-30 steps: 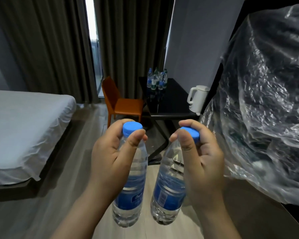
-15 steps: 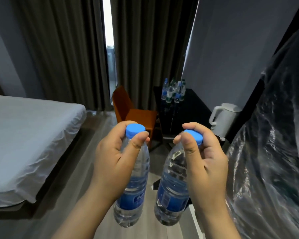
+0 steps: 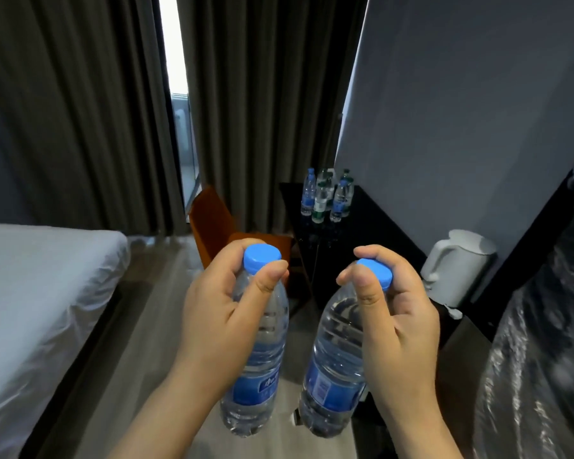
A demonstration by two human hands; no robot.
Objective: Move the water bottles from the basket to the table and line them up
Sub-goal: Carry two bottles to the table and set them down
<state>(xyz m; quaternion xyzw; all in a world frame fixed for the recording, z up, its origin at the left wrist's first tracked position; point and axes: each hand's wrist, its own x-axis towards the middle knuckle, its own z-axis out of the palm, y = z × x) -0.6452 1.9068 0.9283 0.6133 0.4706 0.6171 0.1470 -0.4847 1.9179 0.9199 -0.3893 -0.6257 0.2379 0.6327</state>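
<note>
Head view. We looked along a bedroom. Beyond our fingertips (image 3: 227, 258) a black table (image 3: 378, 240) stood against a pale grey wall (image 3: 461, 94). A cluster of standing bottles (image 3: 327, 197) was packed close at its far end, and we could not count them for sure. A white kettle (image 3: 458, 266) sat on the same table, just past the knuckles of the right hand (image 3: 398, 326). Beyond the fingers of the left hand (image 3: 212, 313) an orange chair (image 3: 212, 217) stood beside the table. Dark curtains (image 3: 80, 111) hung behind it with a bright gap (image 3: 176, 77) between them. A bed (image 3: 40, 286) under a white sheet lay well out to the left of that hand. Crinkled clear plastic sheeting (image 3: 544, 359) filled the edge to the right of the right hand. Pale floor (image 3: 146, 309) ran beneath both hands.

Our left hand grasped the left bottle (image 3: 256, 376) at the neck, thumb and fingers curled just under its blue cap (image 3: 261, 256). Our right hand grasped the right bottle (image 3: 332, 369) the same way, thumb against the side of its cap (image 3: 376, 271). Both bottles hung in the air above the floor, apart from each other. They were short of the table, and the right bottle leaned its base toward the left bottle.

Against the frame half a second before, the table, kettle and standing bottles showed larger and closer to our fingers. The plastic sheeting had slid toward the right edge. Both grasps were unchanged.
</note>
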